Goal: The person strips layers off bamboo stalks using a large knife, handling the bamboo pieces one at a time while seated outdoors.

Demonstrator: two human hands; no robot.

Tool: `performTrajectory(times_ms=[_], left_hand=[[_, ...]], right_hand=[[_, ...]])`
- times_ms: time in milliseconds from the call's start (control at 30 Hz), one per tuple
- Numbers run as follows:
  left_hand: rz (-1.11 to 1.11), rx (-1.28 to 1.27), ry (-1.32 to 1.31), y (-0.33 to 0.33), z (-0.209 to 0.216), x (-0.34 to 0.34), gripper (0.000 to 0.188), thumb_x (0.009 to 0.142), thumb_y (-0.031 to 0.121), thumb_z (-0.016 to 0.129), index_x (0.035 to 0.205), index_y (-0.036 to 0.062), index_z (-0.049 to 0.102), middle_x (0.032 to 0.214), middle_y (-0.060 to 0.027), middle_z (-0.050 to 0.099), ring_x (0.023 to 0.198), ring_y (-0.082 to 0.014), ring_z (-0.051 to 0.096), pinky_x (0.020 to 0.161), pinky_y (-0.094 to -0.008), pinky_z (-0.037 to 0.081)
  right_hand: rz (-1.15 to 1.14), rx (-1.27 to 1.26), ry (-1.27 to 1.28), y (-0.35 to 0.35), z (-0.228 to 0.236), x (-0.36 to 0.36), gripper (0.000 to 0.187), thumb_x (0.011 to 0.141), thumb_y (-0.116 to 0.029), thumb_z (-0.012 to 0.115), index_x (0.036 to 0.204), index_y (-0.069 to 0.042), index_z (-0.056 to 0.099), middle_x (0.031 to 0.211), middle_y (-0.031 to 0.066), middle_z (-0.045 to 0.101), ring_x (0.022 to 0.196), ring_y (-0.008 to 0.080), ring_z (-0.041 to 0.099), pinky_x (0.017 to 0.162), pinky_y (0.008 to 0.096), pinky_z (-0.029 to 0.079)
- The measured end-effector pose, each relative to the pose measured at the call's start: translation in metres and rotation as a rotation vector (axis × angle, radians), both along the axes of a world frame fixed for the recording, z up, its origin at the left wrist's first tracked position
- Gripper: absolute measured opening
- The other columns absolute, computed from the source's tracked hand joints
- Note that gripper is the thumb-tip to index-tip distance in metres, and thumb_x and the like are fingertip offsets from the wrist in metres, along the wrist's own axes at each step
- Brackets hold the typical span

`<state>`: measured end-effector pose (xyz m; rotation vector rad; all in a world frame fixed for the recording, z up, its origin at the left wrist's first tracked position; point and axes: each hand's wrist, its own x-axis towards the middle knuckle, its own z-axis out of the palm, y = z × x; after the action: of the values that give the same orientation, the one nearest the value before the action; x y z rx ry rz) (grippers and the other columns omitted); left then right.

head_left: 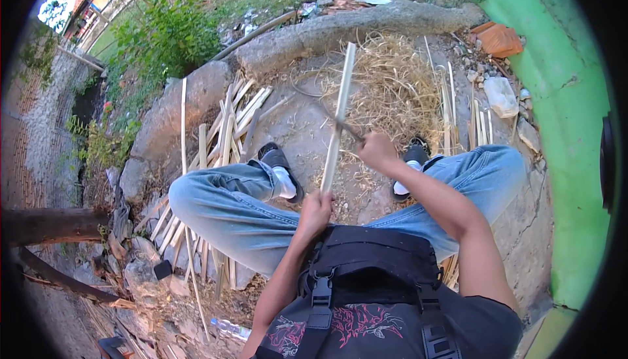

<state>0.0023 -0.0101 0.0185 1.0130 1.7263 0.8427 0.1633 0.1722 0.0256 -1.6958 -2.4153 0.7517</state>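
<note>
My left hand (316, 212) is closed round the near end of a long pale bamboo strip (342, 94), close to my lap. The strip points up and away from me, slightly to the right. My right hand (378, 152) grips a knife (348, 128) whose dark blade crosses the strip around its middle. Most of the knife's handle is hidden inside the fist. Beyond the strip, to the right, lies a heap of thin curled shavings (399, 87) on the ground between my feet and the low wall.
Bamboo strips (229, 127) lie piled left of my legs, with more strips (449, 107) at the right. A low concrete kerb (353, 29) curves across the far side. Along the right runs a green wall (562, 110). A clear plastic bottle (230, 328) lies at lower left.
</note>
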Motion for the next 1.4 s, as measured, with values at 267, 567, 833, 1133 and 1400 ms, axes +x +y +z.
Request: performTrajectory(times_ms=[267,567,833,1133,1400], left_hand=[[-0.021,-0.01,-0.154,-0.017,0.021,0.001,0.027,0.098,0.028,0.047,0.089,0.0041,0.055,0.061,0.0049,0.043,0.048,-0.0044,0.037,0.043,-0.0216,0.031],[0.058,-0.233,-0.536,-0.031,0.081,-0.028,0.027,0.1,0.032,0.039,0.103,0.0075,0.049,0.058,0.0052,0.033,0.045,-0.0039,0.031,0.039,-0.0205,0.027],[0.102,-0.085,-0.26,-0.045,0.086,-0.019,0.04,0.101,0.038,0.034,0.093,0.0037,0.052,0.056,0.004,0.039,0.042,-0.0056,0.035,0.039,-0.022,0.028],[0.147,-0.03,-0.179,-0.04,0.081,-0.016,0.041,0.101,0.036,0.037,0.087,0.0018,0.054,0.055,0.0043,0.04,0.044,-0.0051,0.036,0.04,-0.0226,0.029],[0.088,-0.091,-0.218,-0.065,0.073,-0.018,0.036,0.1,0.034,0.039,0.084,0.0051,0.053,0.057,0.0054,0.041,0.045,-0.0045,0.035,0.041,-0.0215,0.027]], right_hand=[[-0.324,-0.069,0.058,0.046,-0.006,0.025,0.028,0.074,-0.023,0.063,0.086,0.002,0.069,0.081,0.0216,0.067,0.078,0.0346,0.067,0.071,0.0442,0.052],[0.098,-0.058,0.104,-0.02,0.035,-0.013,0.027,0.076,-0.028,0.061,0.085,-0.004,0.069,0.075,0.0188,0.066,0.074,0.0339,0.066,0.071,0.0421,0.053],[0.439,0.087,0.124,-0.066,0.069,-0.008,0.022,0.074,-0.025,0.062,0.078,-0.004,0.067,0.068,0.0169,0.064,0.07,0.0337,0.065,0.067,0.0438,0.053],[0.448,0.056,0.15,-0.082,0.058,-0.01,0.021,0.073,-0.023,0.06,0.075,-0.003,0.066,0.069,0.0193,0.064,0.069,0.035,0.065,0.065,0.0435,0.053],[-0.155,0.055,0.149,0.012,0.031,0.015,0.027,0.075,-0.023,0.06,0.081,0.002,0.068,0.072,0.0216,0.065,0.069,0.0351,0.066,0.068,0.0437,0.053]])
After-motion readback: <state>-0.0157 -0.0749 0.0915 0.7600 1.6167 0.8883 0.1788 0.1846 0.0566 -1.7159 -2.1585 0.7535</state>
